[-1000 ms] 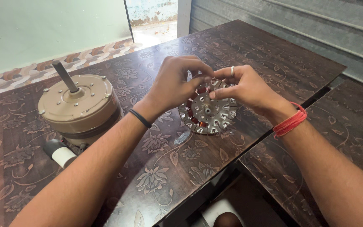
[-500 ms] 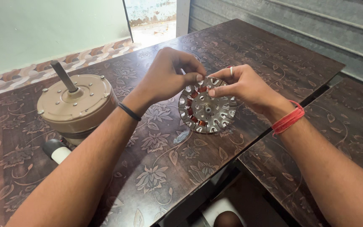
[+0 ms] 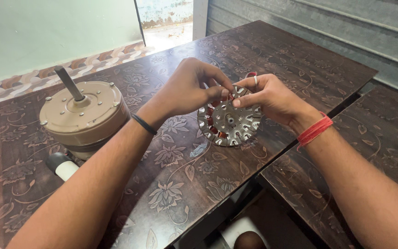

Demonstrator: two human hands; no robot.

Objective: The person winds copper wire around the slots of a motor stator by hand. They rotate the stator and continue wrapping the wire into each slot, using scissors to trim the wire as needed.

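Brown, flower-patterned laminate covers the bench (image 3: 171, 184), and near its right edge a round metal stator (image 3: 229, 121) lies close to flat, tipped a little toward the camera. Silver teeth ring its rim, with red-brown copper winding showing in the slots on the left side and a small hole at the centre.

Both hands meet over the stator's upper rim. The left hand (image 3: 187, 90), with a thin black band at the wrist, has its grip pinched tight, thumb and forefinger pressed together at the top edge of the stator; what lies between the fingertips is too fine to make out. The right hand (image 3: 272, 97) wears a ring and a red thread band at the wrist; its grip is also closed, forefinger laid along the upper teeth and touching the metal, with the other fingers curled behind the rim. The two sets of fingertips are almost touching each other.

Left of the stator, apart from it, a beige motor housing (image 3: 86, 115) sits on the bench with its steel shaft (image 3: 69, 83) pointing up and tilted. This housing is closed, so its contents cannot be seen. Just beside its lower left, a white and black cylinder (image 3: 61, 167) lies on its side. A second bench (image 3: 374, 152) stands to the right across a narrow gap.
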